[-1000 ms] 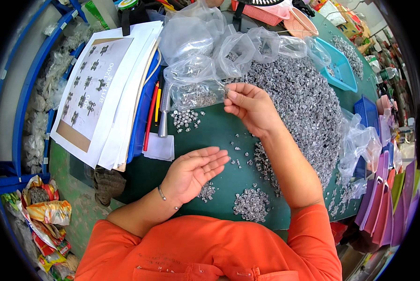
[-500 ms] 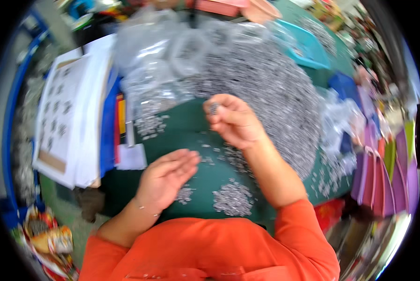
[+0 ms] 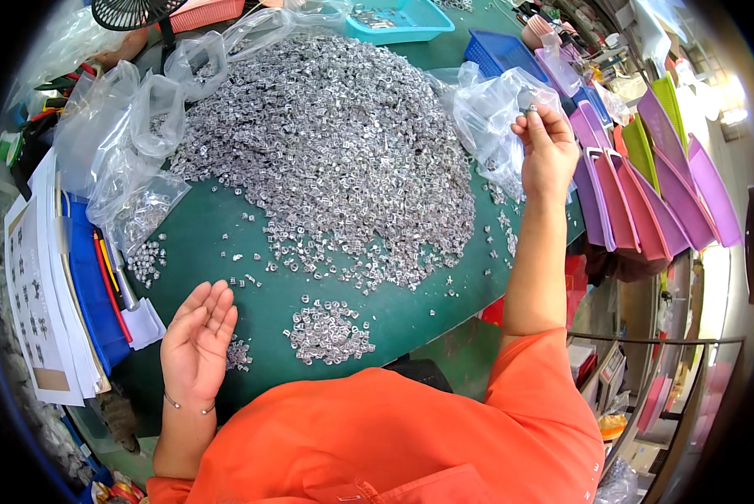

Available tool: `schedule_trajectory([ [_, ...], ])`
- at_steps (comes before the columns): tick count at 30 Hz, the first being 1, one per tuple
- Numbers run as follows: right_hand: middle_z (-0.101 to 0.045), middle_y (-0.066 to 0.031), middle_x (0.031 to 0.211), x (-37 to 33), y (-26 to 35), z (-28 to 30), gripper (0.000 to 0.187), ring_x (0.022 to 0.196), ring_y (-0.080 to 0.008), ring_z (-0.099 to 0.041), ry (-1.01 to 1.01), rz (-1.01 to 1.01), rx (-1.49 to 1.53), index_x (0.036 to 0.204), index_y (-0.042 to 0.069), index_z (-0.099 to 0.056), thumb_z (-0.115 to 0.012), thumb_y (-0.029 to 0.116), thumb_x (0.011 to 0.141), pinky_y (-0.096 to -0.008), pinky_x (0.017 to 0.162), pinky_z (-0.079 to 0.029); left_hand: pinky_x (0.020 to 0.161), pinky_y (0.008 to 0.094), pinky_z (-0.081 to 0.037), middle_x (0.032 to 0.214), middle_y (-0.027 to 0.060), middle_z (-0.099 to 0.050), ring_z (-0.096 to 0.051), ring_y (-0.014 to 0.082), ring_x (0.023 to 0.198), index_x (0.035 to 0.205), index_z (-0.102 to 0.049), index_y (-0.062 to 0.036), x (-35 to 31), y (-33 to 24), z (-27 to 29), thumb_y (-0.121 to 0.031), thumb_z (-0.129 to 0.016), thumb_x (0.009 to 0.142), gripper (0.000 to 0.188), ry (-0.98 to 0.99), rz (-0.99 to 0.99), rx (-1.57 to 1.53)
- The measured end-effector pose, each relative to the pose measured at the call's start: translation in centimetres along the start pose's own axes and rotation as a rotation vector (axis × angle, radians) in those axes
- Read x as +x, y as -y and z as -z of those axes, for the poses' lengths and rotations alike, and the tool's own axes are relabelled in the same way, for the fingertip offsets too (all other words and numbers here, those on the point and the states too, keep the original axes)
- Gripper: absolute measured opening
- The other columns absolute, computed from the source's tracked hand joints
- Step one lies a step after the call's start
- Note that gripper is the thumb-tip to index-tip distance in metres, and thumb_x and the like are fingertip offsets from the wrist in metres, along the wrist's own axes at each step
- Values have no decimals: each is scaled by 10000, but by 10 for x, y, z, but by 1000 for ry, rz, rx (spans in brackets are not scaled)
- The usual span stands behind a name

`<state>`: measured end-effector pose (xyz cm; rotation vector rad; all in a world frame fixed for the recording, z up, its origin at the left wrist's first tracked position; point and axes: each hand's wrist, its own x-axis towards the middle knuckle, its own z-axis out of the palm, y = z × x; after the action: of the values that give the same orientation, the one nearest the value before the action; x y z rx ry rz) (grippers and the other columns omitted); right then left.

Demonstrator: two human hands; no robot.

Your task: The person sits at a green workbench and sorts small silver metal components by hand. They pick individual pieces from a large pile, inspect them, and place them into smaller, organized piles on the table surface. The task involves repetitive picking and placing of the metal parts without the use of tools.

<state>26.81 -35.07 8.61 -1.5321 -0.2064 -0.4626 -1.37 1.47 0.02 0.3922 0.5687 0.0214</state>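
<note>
A round table [image 3: 225, 227] with a dark green top filled the middle of the view and served as the anchor for everything else. To its right stood a row of flat purple, pink and green trays [image 3: 646, 193] leaning on edge, and below those a metal-framed rack [image 3: 671, 395]. Bright daylight came in past the trays on the far right. At the table's far edge sat a black fan [image 3: 129, 10]. Left of the table lay stacked white paper sheets [image 3: 32, 286].
</note>
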Motion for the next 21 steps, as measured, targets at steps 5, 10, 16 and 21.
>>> schedule_trajectory([
  [5,-600,-75,821,-70,-1,-35,92,693,-145,-595,296,-89,-128,927,-35,-579,-571,5,844,-284,660,-500,971,413,-432,1193,220,-534,-532,307,1119,1133,-520,62,-1,11,-8,12,-434,870,282,117,96,37],
  [10,-587,-125,838,-166,20,-109,213,774,-254,-595,885,377,-318,937,13,-581,-591,-68,740,-300,645,-491,977,426,-421,1247,276,-467,-473,366,1173,1217,-433,112,-6,17,-36,-70,-400,922,348,130,239,183],
  [16,-553,-144,920,-203,21,-143,262,782,-308,-583,1140,202,-162,952,15,-581,-604,-77,708,-345,668,-500,1000,410,-397,1243,260,-472,-480,350,1168,1210,-421,134,-3,19,-33,-44,-380,918,345,140,277,195],
  [21,-587,-119,814,-151,10,-160,145,764,-291,-586,831,281,-199,847,17,-588,-616,-57,725,-348,673,-485,980,410,-417,1234,273,-481,-493,358,1153,1173,-469,123,-1,13,-30,-9,-406,884,324,78,212,158],
])
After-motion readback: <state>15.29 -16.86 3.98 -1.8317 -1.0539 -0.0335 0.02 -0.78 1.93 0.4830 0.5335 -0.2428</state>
